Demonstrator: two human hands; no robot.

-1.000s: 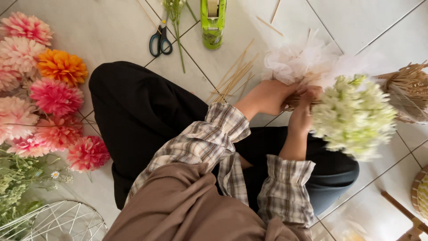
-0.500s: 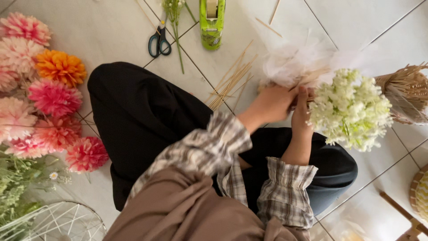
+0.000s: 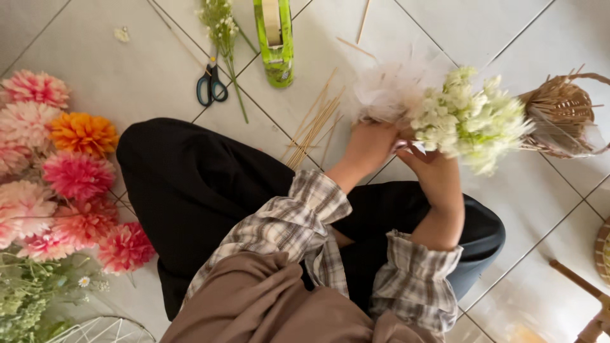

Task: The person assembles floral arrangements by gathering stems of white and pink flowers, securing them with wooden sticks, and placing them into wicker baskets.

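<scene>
I sit cross-legged on a tiled floor. My left hand (image 3: 370, 145) grips the base of a fluffy white tulle puff (image 3: 387, 90). Right beside it, my right hand (image 3: 427, 164) holds the stems of a pale green-white flower bunch (image 3: 471, 117), whose blooms point right. Both hands meet where the two bunches join. Thin wooden sticks (image 3: 313, 124) lie on the floor just left of my left hand.
Scissors (image 3: 210, 84), a green tape dispenser (image 3: 274, 39) and a green sprig (image 3: 223, 28) lie ahead. Pink and orange artificial flowers (image 3: 60, 178) are heaped at the left, above greenery (image 3: 28, 298) and a white wire frame (image 3: 101, 330). A wicker basket (image 3: 562, 114) stands at the right.
Both hands have lifted away from my lap with the tulle puff and flower bunch, and the bunch has tilted further right toward the basket.
</scene>
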